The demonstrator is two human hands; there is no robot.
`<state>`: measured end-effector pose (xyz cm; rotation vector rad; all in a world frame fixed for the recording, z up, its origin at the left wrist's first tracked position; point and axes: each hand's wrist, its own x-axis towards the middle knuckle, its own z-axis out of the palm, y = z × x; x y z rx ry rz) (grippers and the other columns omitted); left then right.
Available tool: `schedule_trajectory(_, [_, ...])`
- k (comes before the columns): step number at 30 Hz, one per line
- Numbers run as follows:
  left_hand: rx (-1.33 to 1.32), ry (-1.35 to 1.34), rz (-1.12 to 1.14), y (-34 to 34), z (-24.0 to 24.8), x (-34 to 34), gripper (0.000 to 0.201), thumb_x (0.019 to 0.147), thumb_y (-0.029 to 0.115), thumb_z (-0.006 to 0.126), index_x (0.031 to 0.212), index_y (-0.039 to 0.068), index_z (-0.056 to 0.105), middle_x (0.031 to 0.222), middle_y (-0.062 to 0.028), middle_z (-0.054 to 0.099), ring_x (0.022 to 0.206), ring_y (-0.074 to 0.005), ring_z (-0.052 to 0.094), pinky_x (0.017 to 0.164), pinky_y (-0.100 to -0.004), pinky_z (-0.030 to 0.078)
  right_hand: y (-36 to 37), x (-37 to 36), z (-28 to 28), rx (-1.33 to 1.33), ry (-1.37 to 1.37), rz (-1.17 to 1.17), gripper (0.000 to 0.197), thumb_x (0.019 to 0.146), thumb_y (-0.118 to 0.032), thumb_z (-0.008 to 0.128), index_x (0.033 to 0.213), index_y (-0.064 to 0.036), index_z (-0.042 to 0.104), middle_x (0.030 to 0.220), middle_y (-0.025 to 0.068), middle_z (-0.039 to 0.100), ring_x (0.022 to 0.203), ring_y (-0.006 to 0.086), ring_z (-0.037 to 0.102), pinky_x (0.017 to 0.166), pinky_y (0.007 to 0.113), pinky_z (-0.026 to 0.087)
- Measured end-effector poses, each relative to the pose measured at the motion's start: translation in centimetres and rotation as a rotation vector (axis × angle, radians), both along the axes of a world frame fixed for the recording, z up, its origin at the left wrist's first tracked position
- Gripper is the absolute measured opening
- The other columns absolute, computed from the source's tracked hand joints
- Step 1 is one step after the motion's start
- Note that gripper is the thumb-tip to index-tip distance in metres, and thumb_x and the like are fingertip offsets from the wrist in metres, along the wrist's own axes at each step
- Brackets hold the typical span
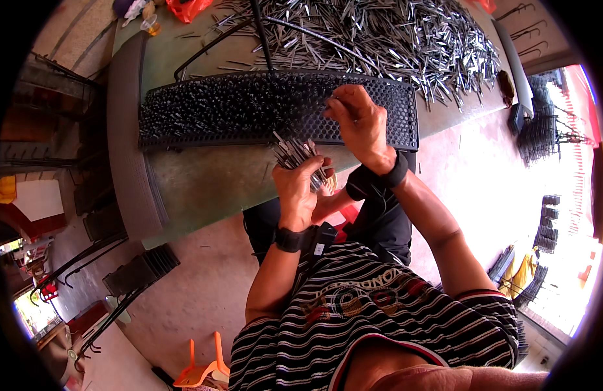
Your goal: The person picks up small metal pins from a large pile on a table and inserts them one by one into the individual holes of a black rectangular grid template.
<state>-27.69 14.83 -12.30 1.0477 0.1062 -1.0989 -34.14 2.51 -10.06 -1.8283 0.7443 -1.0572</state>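
Note:
My left hand is closed round a bundle of thin metal strips, their ends fanning out above the fingers. It stays just in front of a long black perforated tray. My right hand hovers over the right part of that tray, thumb and fingertips pinched together. Whatever is between those fingertips is too small or dark to make out. Short dark pieces stand densely in the holes across the left and middle of the tray, while bare holes show on the right.
A big heap of loose metal strips covers the table's far side. A black metal rod frame rises behind the tray. A grey curved panel borders the table at left. An orange stool stands on the floor.

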Motion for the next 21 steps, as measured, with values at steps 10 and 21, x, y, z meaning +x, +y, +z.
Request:
schedule_trajectory(10, [0.059,0.018,0.053,0.0,1.2,0.2,0.015,0.072,-0.008,0.06,0.085,-0.001,0.059,0.07,-0.0106,0.061,0.053,-0.0204,0.061,0.04,-0.0294,0.047,-1.2,0.2,-2.1,-0.513,0.205,0.105,0.01,0.08,0.0,0.057,0.089,-0.0017,0.053,0.071,0.0115,0.06,0.062,0.0304,0.061,0.053,0.036,0.048])
schedule_trajectory(21, [-0.017,0.033,0.003,0.2,0.6,0.1,0.022,0.073,-0.006,0.064,0.093,0.0,0.06,0.083,-0.0115,0.064,0.066,-0.0247,0.065,0.054,-0.0351,0.054,-0.1,-1.2,-0.5,0.125,0.427,0.312,0.014,0.074,-0.014,0.066,0.077,0.0003,0.066,0.062,0.0118,0.063,0.054,0.0191,0.062,0.051,0.029,0.048])
